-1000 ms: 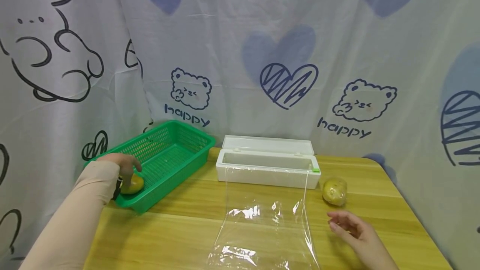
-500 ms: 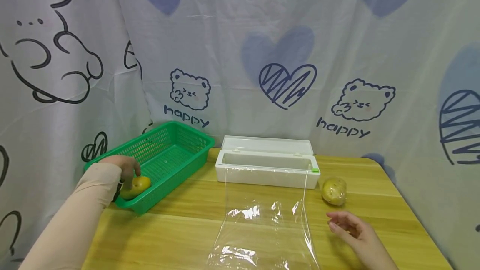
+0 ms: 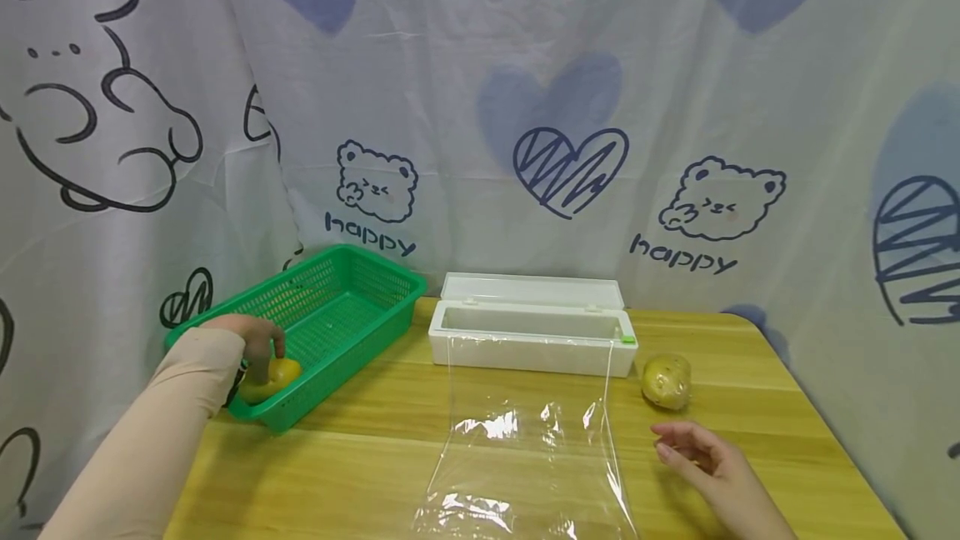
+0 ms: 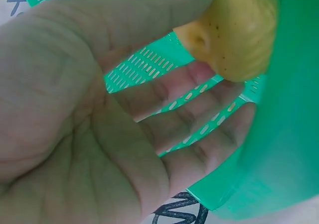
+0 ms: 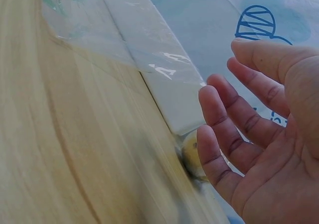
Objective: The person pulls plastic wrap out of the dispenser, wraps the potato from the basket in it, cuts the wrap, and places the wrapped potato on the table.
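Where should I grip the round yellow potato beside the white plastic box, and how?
Grip the round yellow potato around its bulging middle, probably coming from its near right side with the right hand: the white plastic box stands close on its left.

The head view is softly lit; white glare is thrown back by the plastic film point(image 3: 528, 448), soft shadows are cast on the table point(image 3: 360, 465), and the basket point(image 4: 279, 134) is blurred in the dimmer left wrist view
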`<state>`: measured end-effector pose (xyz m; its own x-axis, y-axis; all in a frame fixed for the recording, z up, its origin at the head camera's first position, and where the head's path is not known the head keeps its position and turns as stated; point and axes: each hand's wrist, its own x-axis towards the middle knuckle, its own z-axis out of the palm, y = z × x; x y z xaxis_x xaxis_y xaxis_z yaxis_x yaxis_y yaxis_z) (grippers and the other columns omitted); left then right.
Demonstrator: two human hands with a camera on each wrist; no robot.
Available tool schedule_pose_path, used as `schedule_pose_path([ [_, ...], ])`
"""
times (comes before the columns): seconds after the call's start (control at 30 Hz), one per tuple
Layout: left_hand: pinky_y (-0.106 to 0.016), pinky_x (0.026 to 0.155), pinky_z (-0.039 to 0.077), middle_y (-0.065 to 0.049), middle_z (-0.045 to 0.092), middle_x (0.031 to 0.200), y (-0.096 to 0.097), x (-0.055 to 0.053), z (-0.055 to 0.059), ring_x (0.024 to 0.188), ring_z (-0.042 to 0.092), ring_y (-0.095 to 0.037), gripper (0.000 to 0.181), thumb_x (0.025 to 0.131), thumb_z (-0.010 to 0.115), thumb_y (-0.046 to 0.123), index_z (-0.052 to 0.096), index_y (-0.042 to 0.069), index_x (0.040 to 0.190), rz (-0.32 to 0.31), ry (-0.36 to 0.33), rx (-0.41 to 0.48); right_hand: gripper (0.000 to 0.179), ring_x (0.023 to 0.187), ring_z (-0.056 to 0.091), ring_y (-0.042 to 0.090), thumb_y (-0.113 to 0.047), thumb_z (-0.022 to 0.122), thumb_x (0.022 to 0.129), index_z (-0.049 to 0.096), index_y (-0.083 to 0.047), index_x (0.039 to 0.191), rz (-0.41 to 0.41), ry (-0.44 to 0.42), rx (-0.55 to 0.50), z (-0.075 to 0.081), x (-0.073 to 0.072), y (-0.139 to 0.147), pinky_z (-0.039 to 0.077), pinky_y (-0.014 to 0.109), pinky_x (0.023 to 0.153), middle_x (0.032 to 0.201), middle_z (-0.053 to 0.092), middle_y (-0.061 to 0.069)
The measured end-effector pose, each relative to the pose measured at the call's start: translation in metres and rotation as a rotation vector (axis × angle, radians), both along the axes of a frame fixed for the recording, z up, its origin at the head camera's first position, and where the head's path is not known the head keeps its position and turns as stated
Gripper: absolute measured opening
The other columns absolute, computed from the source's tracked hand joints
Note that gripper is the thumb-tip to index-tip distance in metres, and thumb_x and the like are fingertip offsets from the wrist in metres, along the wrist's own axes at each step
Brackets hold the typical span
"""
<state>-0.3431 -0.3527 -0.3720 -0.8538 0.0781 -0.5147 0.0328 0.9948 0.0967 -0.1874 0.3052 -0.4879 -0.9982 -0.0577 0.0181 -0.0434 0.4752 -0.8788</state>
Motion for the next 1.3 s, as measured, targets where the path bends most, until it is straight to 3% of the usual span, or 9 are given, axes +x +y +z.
schedule_pose_path([
  [0.13,-0.054,0.086,0.060,-0.029,0.063,0.132,0.002,0.002,-0.001,0.109,0.064,-0.040,0.046,0.088,0.089,0.025,0.072,0.010,0.129,-0.014,0.022,-0.023,0.035,0.101,0.071,0.002,-0.024,0.069,0.106,0.068,-0.004,0.135,-0.007,0.014,-0.002,-0.001,0.000,-0.001,0.060,0.024,0.085,0.129,0.075,0.012],
  [0.4,-0.050,0.085,0.059,-0.014,0.065,0.115,0.005,0.004,0.003,0.102,0.063,-0.031,0.044,0.092,0.086,0.034,0.068,0.012,0.126,-0.033,-0.034,-0.041,0.037,0.103,0.071,0.004,-0.026,0.069,0.107,0.067,-0.003,0.136,0.000,-0.006,0.000,0.000,0.000,-0.001,0.060,0.023,0.086,0.130,0.074,0.013],
  [0.57,-0.052,0.086,0.058,-0.021,0.061,0.123,0.007,0.006,0.004,0.106,0.059,-0.036,0.044,0.092,0.085,0.041,0.066,0.016,0.123,-0.049,-0.045,-0.067,0.039,0.102,0.070,0.003,-0.025,0.069,0.107,0.065,-0.002,0.138,0.029,-0.005,-0.024,0.000,0.000,0.000,0.060,0.023,0.087,0.130,0.074,0.010],
  [0.77,-0.054,0.089,0.056,-0.025,0.058,0.133,0.012,0.005,0.004,0.113,0.058,-0.040,0.045,0.090,0.087,0.042,0.066,0.017,0.122,-0.061,-0.048,-0.070,0.039,0.104,0.070,0.002,-0.018,0.065,0.108,0.061,0.002,0.141,0.131,0.026,-0.081,0.000,0.001,0.002,0.060,0.023,0.088,0.125,0.075,-0.002],
  [0.9,-0.051,0.087,0.055,-0.025,0.058,0.134,0.014,0.005,0.003,0.111,0.057,-0.039,0.043,0.092,0.085,0.040,0.065,0.017,0.121,-0.098,-0.049,-0.063,0.041,0.105,0.070,0.003,-0.020,0.064,0.109,0.060,0.002,0.143,0.182,0.012,-0.082,0.001,0.001,0.000,0.060,0.023,0.089,0.128,0.074,0.004],
  [1.03,-0.040,0.075,0.052,-0.023,0.057,0.128,0.015,0.009,0.002,0.092,0.056,-0.028,0.039,0.095,0.083,0.033,0.063,0.016,0.123,-0.081,-0.055,0.020,0.042,0.106,0.070,0.005,-0.022,0.065,0.109,0.060,0.001,0.143,0.225,0.008,-0.060,0.000,0.000,-0.005,0.059,0.022,0.089,0.133,0.071,0.018],
  [1.13,-0.030,0.061,0.044,-0.016,0.062,0.106,0.017,0.013,0.002,0.069,0.049,-0.017,0.037,0.097,0.081,0.024,0.061,0.016,0.126,-0.018,-0.073,0.134,0.042,0.107,0.070,0.005,-0.022,0.064,0.109,0.060,0.001,0.143,0.255,0.012,-0.055,-0.001,0.000,-0.008,0.059,0.022,0.090,0.136,0.069,0.021],
  [1.23,-0.026,0.055,0.039,-0.007,0.058,0.086,0.021,0.017,0.003,0.057,0.038,-0.012,0.039,0.098,0.078,0.017,0.058,0.015,0.132,0.044,-0.081,0.254,0.042,0.108,0.069,0.005,-0.022,0.064,0.109,0.059,0.001,0.144,0.271,-0.001,-0.070,-0.004,-0.001,-0.010,0.059,0.022,0.090,0.138,0.068,0.022],
  [1.3,-0.028,0.057,0.050,-0.008,0.059,0.088,0.023,0.018,0.004,0.061,0.048,-0.012,0.042,0.099,0.077,0.014,0.056,0.013,0.135,0.051,-0.065,0.317,0.043,0.108,0.069,0.005,-0.022,0.065,0.109,0.059,0.001,0.144,0.276,-0.009,-0.073,-0.005,-0.002,-0.010,0.058,0.022,0.090,0.138,0.068,0.022],
])
